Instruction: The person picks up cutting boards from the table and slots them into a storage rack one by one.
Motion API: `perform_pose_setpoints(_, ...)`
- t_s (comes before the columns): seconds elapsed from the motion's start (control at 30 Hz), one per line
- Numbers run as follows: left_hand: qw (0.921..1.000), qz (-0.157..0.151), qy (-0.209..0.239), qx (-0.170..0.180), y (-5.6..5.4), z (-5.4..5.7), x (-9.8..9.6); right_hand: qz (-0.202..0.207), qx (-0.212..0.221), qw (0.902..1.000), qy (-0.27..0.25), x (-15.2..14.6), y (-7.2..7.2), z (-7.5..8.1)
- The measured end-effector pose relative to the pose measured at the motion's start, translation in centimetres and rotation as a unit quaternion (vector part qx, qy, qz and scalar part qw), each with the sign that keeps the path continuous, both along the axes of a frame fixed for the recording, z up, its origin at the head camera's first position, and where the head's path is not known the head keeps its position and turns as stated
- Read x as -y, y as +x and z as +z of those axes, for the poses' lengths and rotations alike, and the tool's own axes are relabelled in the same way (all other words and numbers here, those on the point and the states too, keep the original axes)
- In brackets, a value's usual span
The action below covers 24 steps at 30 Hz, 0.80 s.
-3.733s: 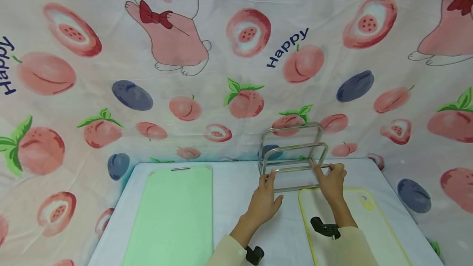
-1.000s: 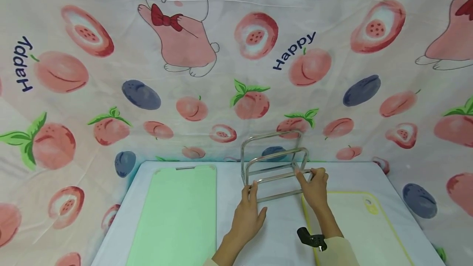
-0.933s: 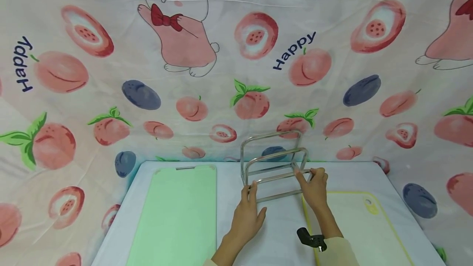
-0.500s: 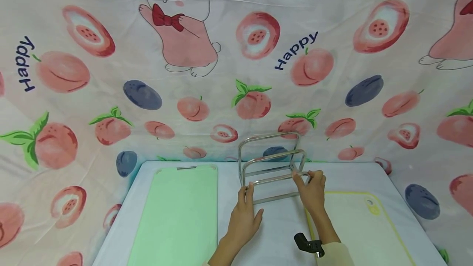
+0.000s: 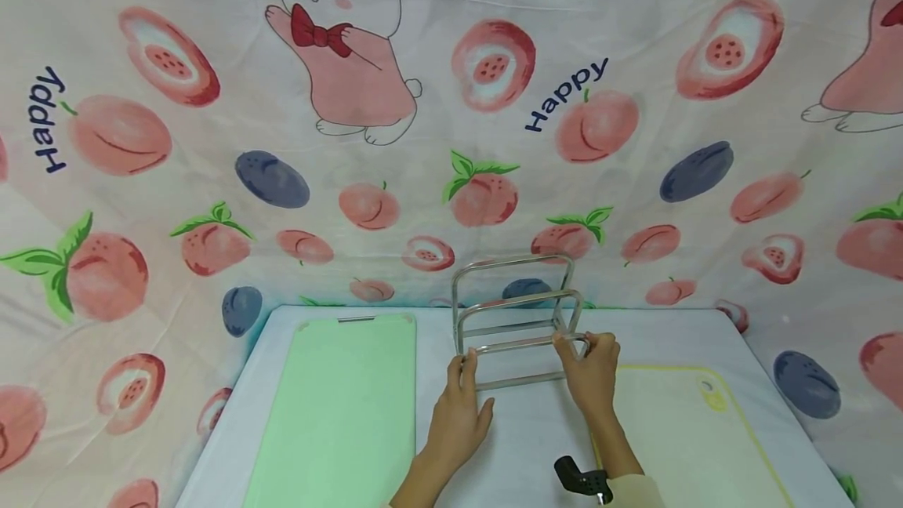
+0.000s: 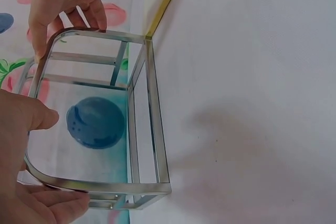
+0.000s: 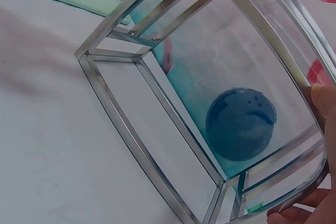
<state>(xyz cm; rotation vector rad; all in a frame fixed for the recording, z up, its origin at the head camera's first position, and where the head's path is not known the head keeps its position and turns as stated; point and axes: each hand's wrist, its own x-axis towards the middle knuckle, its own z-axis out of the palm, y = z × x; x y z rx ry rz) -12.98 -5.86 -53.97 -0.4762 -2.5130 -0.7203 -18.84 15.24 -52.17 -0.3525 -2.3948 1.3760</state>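
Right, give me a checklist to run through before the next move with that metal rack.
1. Left hand on the rack: ok, at its left end.
2. Right hand on the rack: ok, at its right end.
3. Rack without a load: ok, no board stands between its hoops.
4. Gap to the green board: ok, bare table shows between them.
5. Gap to the yellow-edged board: cannot tell, the right hand hides the near corner in the head view.
6. A hand free to pick up a board: not ok, both are on the rack.
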Motion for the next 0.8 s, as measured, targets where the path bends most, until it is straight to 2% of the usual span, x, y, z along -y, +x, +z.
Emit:
perform_pose_setpoints(0.13,1.0000,0.001,-0.001,-0.001,0.0,0.0,0.2,-0.009,-0.012,0.9998,0.008,0.2,0.4,-0.1)
perform_pose_setpoints(0.33,1.0000,-0.006,0.007,-0.002,0.1,0.0,0.6,-0.014,-0.001,0.9998,0.015,0.7,1.0,0.0)
perform_pose_setpoints(0.6,0.9994,-0.012,0.028,-0.014,0.0,-0.4,1.3,-0.013,0.017,0.9998,0.000,1.4,1.4,0.1)
perform_pose_setpoints(0.8,0.9995,-0.007,0.013,-0.026,0.0,-0.5,1.7,-0.017,0.016,0.9996,-0.014,1.8,1.4,0.1)
